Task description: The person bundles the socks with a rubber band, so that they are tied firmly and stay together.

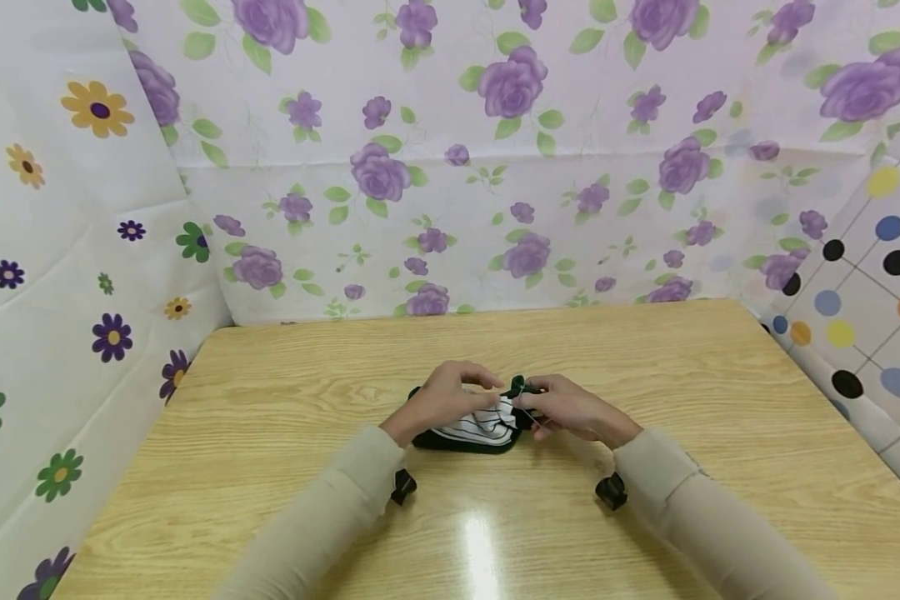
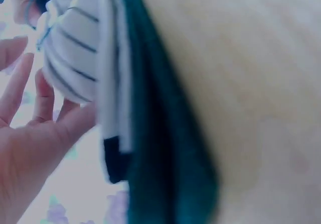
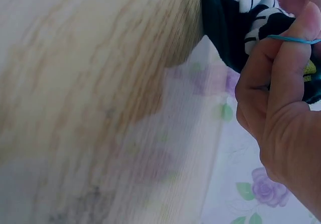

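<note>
A folded cloth piece (image 1: 468,432), white with dark stripes and a dark green border, lies on the table between my hands. One end is gathered into a bunch (image 2: 75,38), with a thin blue-green band around it. My right hand (image 1: 573,408) holds the dark end and pinches the band (image 3: 293,40) between thumb and fingers. Beside the striped bunch is my left hand (image 1: 450,396), its fingers spread and the thumb side against the cloth. A yellow mark (image 3: 309,67) shows on the dark part, half hidden by the right fingers.
The wood-grain table (image 1: 307,500) carries a light reflection near its front. A purple-flowered sheet (image 1: 457,208) hangs behind it, with patterned sheets at both sides. Black wrist devices (image 1: 611,492) sit under both sleeves.
</note>
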### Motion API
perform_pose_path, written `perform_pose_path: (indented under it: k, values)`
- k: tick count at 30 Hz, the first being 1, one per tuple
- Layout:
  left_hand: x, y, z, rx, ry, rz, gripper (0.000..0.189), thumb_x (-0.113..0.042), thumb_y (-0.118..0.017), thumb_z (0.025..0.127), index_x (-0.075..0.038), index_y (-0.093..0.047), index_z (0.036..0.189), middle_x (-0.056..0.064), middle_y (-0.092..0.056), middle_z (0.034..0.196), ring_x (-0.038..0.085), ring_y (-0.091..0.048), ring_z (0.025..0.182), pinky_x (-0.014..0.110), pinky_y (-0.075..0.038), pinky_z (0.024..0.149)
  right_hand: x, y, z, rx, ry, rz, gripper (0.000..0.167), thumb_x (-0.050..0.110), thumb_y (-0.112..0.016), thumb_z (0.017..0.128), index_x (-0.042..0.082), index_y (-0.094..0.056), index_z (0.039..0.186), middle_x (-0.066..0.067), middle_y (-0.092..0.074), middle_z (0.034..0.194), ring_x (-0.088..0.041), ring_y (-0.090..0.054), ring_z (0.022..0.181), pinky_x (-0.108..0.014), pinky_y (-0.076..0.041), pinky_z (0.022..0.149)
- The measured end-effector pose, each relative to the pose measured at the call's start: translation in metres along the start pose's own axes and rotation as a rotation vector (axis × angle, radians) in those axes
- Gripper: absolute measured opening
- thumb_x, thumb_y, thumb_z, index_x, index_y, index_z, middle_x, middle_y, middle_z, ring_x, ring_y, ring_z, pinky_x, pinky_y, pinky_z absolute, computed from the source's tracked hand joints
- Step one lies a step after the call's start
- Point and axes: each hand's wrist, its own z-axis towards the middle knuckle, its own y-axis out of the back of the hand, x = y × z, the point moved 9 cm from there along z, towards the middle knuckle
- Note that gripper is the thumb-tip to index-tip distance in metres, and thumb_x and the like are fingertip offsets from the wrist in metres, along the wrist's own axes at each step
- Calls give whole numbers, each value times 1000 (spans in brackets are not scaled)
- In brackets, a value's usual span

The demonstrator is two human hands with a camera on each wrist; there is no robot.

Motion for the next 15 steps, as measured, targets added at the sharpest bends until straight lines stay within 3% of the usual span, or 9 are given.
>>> perform_pose_path:
  k: [4, 6, 10, 15]
  values:
    - [-17, 1, 3, -30, -55, 145, 16, -23, -69, 97, -15, -77, 109, -2, -63, 105, 21, -58, 101, 37, -50, 83, 1, 2, -2, -26, 16, -15, 22, 15, -58, 99, -4, -59, 111, -13, -56, 94, -17, -59, 64, -27, -57, 60]
    - [-21, -2, 6, -24, -49, 177, 14, -26, -69, 97, -17, -78, 104, -3, -62, 99, 18, -57, 91, 33, -50, 75, 1, 3, -3, -33, 27, -17, 21, 13, -58, 99, -4, -59, 111, -13, -55, 92, -16, -60, 63, -28, -57, 61]
    - [-20, -10, 13, 36, 29, 125, 15, -27, -67, 99, -18, -79, 96, -7, -66, 92, 12, -58, 80, 28, -49, 66, 2, 2, -4, -39, 55, -14, 17, 11, -57, 99, -4, -60, 108, -11, -56, 90, -16, -62, 63, -29, -58, 63]
    - [-17, -13, 17, 91, 103, 35, 19, -24, -65, 99, -16, -79, 90, -6, -70, 93, 12, -57, 77, 28, -44, 64, 4, -1, -6, -42, 80, -12, 13, 9, -56, 98, -3, -60, 102, -12, -57, 90, -16, -63, 63, -29, -58, 63]
